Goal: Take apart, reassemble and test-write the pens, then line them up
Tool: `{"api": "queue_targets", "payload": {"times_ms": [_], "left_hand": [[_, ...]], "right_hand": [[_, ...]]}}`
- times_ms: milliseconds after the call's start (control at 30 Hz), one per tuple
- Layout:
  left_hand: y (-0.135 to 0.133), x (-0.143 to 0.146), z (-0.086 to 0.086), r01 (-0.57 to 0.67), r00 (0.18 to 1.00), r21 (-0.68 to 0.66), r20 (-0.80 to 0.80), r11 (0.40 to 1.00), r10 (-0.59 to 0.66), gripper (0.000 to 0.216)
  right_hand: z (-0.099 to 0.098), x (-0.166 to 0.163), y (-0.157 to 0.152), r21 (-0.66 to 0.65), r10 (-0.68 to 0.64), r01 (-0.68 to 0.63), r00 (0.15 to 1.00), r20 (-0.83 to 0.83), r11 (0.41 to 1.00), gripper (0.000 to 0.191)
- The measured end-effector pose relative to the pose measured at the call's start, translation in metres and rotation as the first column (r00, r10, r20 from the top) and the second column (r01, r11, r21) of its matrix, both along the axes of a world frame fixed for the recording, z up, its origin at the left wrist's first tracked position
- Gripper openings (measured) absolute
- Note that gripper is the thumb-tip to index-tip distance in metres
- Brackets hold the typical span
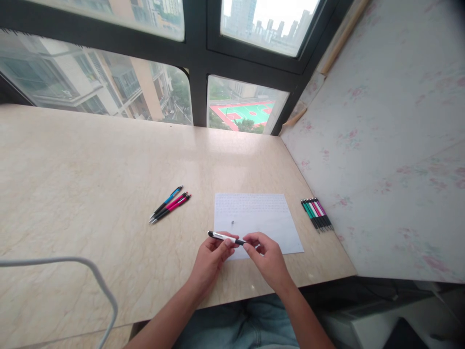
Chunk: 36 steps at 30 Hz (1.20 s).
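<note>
A white pen with black ends (227, 238) is held between both hands, just above the near edge of a sheet of paper. My left hand (215, 254) is closed around its barrel, thumb on top. At the pen's right end, the fingertips of my right hand (268, 255) pinch the black part, hiding the tip. Rows of handwriting fill the upper part of the white paper (261, 225). On the paper, beyond the pen, lies a tiny dark and silvery piece (233, 222), too small to name.
Left of the paper lie a blue pen (170, 198) and two pink pens (174, 206). Several coloured pens (316, 214) form a row near the papered wall (392, 160). A grey cable (96, 274) arches over the marble-patterned tabletop (109, 174) at left. Windows stand behind.
</note>
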State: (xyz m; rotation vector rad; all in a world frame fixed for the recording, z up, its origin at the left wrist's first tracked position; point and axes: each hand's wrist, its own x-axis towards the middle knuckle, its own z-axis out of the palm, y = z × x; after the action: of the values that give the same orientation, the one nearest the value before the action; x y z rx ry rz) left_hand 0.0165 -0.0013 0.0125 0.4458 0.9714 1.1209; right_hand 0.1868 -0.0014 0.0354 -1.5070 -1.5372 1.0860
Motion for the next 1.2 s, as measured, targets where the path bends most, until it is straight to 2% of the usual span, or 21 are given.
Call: {"api": "queue_targets", "payload": {"times_ms": [133,300,467,567,700,800,900,967,1033,1100,1200], "left_hand": [[0.001,-0.001,0.005,0.005,0.999,-0.03,0.032,1.0,-0.004,0.03],[0.003,-0.002,0.005,0.015,0.999,-0.03,0.051,0.999,-0.014,0.033],[0.004,-0.002,-0.001,-0.047,0.996,-0.04,0.068,0.998,0.05,0.031],[0.004,-0.002,-0.004,-0.075,0.993,-0.045,0.085,0.996,0.079,0.03],[0.005,-0.003,-0.002,-0.105,0.99,-0.045,0.087,0.993,0.109,0.031],[0.006,-0.004,0.0,-0.125,0.988,-0.052,0.081,0.991,0.129,0.032],[0.007,-0.005,0.001,-0.143,0.985,-0.059,0.091,0.988,0.148,0.03],[0.008,-0.006,0.0,-0.154,0.983,-0.06,0.093,0.986,0.159,0.03],[0.009,-0.007,0.0,-0.166,0.981,-0.06,0.088,0.984,0.171,0.03],[0.009,-0.006,0.0,-0.181,0.979,-0.062,0.081,0.982,0.185,0.03],[0.008,-0.005,0.0,-0.185,0.978,-0.061,0.083,0.981,0.19,0.029]], "right_hand": [[0.0,-0.005,-0.002,0.006,-0.03,0.03,1.0,-0.008,1.0,0.019],[0.0,-0.004,0.001,0.023,0.005,-0.005,1.0,-0.014,1.0,0.019],[-0.014,0.0,0.026,-0.065,-0.037,0.027,0.988,-0.153,0.998,0.037],[-0.022,-0.006,0.046,0.058,-0.024,0.019,0.997,0.079,0.998,0.024],[-0.026,-0.022,0.061,0.152,0.091,-0.159,0.92,0.382,0.976,0.025],[-0.027,-0.028,0.061,0.152,0.107,-0.193,0.89,0.443,0.969,0.018],[-0.028,-0.02,0.053,0.126,0.039,-0.071,0.971,0.236,0.99,0.012],[-0.026,-0.011,0.044,0.024,-0.036,0.036,0.999,0.015,0.999,0.013],[-0.023,-0.002,0.034,-0.092,-0.113,0.098,0.978,-0.174,0.991,0.017],[-0.019,0.004,0.025,-0.143,-0.159,0.121,0.941,-0.299,0.982,0.019],[-0.014,0.004,0.017,-0.152,-0.164,0.117,0.922,-0.351,0.981,0.018]]}}
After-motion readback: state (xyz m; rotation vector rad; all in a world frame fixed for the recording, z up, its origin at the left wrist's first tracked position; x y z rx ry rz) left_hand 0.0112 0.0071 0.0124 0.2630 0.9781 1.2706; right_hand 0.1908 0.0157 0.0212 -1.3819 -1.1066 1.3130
